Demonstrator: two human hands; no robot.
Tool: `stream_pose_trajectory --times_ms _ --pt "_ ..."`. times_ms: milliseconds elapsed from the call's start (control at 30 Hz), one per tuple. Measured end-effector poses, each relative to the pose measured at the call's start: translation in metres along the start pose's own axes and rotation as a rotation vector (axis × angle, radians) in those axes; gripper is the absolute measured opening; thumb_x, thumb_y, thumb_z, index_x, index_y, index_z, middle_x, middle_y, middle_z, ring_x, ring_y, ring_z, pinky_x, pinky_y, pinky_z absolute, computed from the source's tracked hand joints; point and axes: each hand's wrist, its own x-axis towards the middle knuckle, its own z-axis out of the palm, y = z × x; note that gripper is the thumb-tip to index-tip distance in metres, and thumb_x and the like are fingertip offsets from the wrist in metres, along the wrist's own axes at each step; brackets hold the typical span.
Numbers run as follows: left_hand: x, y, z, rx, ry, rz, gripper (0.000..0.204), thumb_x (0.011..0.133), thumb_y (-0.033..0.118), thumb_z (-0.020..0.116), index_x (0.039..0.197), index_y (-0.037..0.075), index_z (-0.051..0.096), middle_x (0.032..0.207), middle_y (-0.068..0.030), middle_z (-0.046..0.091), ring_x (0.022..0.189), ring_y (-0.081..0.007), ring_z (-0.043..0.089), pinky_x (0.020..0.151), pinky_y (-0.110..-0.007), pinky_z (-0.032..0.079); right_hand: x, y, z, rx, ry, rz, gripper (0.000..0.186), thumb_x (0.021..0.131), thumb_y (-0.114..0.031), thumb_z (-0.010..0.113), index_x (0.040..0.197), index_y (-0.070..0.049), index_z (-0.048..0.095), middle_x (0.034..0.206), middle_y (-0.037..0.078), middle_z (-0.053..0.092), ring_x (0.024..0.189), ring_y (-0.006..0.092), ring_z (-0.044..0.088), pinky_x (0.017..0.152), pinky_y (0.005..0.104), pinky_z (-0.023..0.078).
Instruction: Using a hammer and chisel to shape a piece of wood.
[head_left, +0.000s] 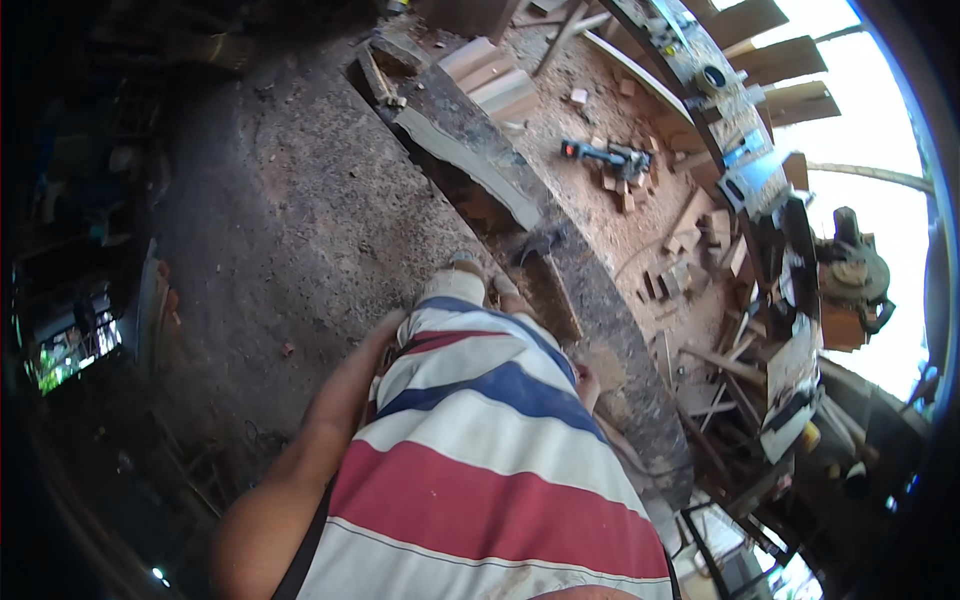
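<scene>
- Two arms frame what we see, and a striped shirt [480, 450] in red, white and blue bands fills the near centre, soft cloth curving over the torso; it hides much of what lies below it.
- We follow the left arm [310, 440] running bare from the near left edge up toward the waist, elbow bent; the left hand [392, 330] tucks against the shirt's edge, and we cannot tell whether its fingers are spread or closed, nor whether it holds anything.
- The right hand [586, 382] shows only as a small patch just right of the shirt, beside the raised kerb; its grip we cannot tell either.
- Past the shirt a foot [462, 268] stands on the rough, grey dirt floor [290, 220], close to a long pale plank [470, 165] lying slantwise along a dark trench; short pale boards [492, 78] are stacked at its far end.
- Farther right, the ground is sawdust-coloured and strewn with small wood offcuts [625, 185]; a blue-and-black power tool [606, 155] lies among them; a cluttered workbench [740, 160] curves along the right rim.
</scene>
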Motion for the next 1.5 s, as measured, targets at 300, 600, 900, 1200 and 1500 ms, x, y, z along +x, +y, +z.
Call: stream_pose_trajectory --times_ms 300,600,900,1200,1500 --pt "0.101 -0.021 -0.174 -0.537 0.161 -0.078 0.017 0.094 0.023 0.066 0.095 0.011 0.078 0.082 -0.0048 0.075 0.059 -0.0140 0.069 0.045 -0.033 0.050 -0.186 0.103 0.069 0.322 0.101 0.632 0.022 0.091 -0.015 0.065 0.092 0.001 0.081 0.074 0.010 0.073 0.056 0.0242 0.067 0.056 0.0403 0.056" --pt "0.131 0.071 -0.218 -0.780 0.126 0.325 0.015 0.100 0.021 0.065 0.099 0.009 0.073 0.077 -0.0020 0.070 0.057 -0.0120 0.062 0.049 -0.029 0.048 -0.244 0.121 0.195 0.161 -0.104 0.529 0.030 0.089 -0.024 0.067 0.077 0.002 0.077 0.076 0.019 0.075 0.063 0.0259 0.075 0.062 0.0415 0.060" --pt "0.083 -0.017 -0.125 0.248 0.170 0.354 0.037 0.104 0.035 0.057 0.100 0.004 0.076 0.094 -0.0150 0.075 0.084 -0.0294 0.071 0.079 -0.046 0.054 -0.128 0.060 0.070 0.421 0.196 0.461 0.028 0.091 -0.027 0.063 0.086 -0.003 0.075 0.071 0.015 0.074 0.054 0.0243 0.071 0.054 0.0392 0.059" --pt "-0.004 0.086 -0.145 0.470 0.205 0.230 0.032 0.101 0.030 0.060 0.101 0.003 0.077 0.085 -0.0164 0.074 0.077 -0.0297 0.071 0.076 -0.046 0.055 -0.020 0.168 -0.164 0.314 0.958 0.441 0.029 0.091 -0.027 0.068 0.104 -0.004 0.079 0.097 0.019 0.079 0.093 0.0320 0.077 0.083 0.0423 0.059" --pt "-0.019 0.425 -0.120 0.252 0.355 0.769 0.019 0.096 0.015 0.071 0.102 -0.002 0.074 0.088 -0.0176 0.075 0.077 -0.0306 0.072 0.073 -0.042 0.056 0.083 0.260 -0.402 0.266 1.127 0.442 0.035 0.090 -0.037 0.070 0.099 -0.004 0.077 0.102 0.025 0.074 0.100 0.0435 0.072 0.086 0.0511 0.058"
